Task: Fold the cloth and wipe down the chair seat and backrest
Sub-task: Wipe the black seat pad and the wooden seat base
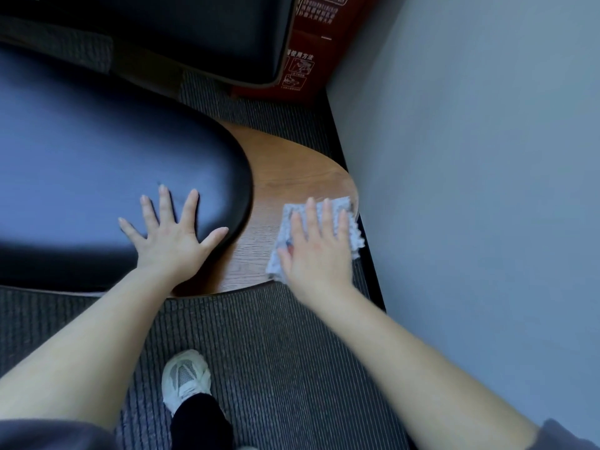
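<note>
A dark padded chair seat (97, 164) fills the left of the view, set on a rounded wooden base (292, 170) that juts out to the right. My left hand (172, 235) lies flat on the seat's near right edge with fingers spread. A folded grey cloth (352, 222) lies on the wooden base near its right rim. My right hand (316, 248) presses flat on the cloth with straight fingers, covering most of it. A second dark cushion (194, 30), perhaps the backrest, shows at the top.
A grey wall (470, 157) stands close on the right. A red box with printed instructions (311, 50) sits in the far corner. Striped dark carpet (276, 352) covers the floor, where my white sneaker (185, 381) stands.
</note>
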`<state>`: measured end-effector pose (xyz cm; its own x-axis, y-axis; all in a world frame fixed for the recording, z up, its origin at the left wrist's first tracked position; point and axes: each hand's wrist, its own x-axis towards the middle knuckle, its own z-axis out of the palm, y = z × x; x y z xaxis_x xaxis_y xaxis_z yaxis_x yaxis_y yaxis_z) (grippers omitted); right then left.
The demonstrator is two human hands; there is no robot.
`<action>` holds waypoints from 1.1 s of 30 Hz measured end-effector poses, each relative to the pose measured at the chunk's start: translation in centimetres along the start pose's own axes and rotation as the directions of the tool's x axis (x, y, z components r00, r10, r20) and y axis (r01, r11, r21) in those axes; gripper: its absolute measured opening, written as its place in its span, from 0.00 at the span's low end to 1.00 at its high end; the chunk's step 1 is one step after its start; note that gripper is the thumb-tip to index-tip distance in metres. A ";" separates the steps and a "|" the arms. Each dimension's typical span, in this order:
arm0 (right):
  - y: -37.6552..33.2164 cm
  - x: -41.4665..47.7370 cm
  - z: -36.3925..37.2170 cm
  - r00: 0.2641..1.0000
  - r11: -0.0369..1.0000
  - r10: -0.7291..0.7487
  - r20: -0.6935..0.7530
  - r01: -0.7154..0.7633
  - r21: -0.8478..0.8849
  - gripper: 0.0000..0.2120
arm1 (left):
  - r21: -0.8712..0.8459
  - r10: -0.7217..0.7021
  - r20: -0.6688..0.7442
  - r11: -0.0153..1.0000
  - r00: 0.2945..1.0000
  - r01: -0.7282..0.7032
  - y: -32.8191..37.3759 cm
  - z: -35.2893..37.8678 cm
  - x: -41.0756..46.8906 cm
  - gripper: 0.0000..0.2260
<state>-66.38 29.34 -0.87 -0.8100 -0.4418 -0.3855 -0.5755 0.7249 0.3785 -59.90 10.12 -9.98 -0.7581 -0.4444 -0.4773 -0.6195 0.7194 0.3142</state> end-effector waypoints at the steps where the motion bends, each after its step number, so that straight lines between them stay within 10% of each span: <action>1: 1.2 0.7 -0.2 0.999 0.999 0.046 -0.009 -0.046 -0.028 0.31 | 0.001 -0.001 0.008 1.000 1.000 0.001 0.0 -0.1 0.0 0.40; 6: 1.0 5.7 -0.3 0.994 0.994 0.100 0.035 -0.098 -0.054 0.31 | 0.008 -0.008 0.043 1.000 0.999 0.008 0.0 -0.2 0.0 0.39; 12: 0.9 2.6 -0.1 0.978 0.981 -0.195 0.070 0.195 0.007 0.30 | 0.018 -0.024 0.110 1.000 0.994 0.022 0.2 -1.0 -0.1 0.40; 15: 3.5 4.0 -0.4 0.997 0.997 -0.072 0.025 0.073 -0.018 0.31 | 0.043 -0.053 0.209 0.998 0.976 0.045 0.5 -1.7 0.3 0.40; 33: 2.2 19.9 -0.4 0.966 0.961 -0.247 0.075 0.234 0.145 0.26 | 0.345 -0.234 0.770 0.935 0.593 -0.078 2.7 -8.8 4.5 0.44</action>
<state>-83.82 21.98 -7.39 -0.6321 -0.5661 -0.5291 -0.7267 0.6702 0.1512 -66.77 5.42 -4.06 -0.1478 -0.0213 -0.9888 -0.4504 0.8915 0.0482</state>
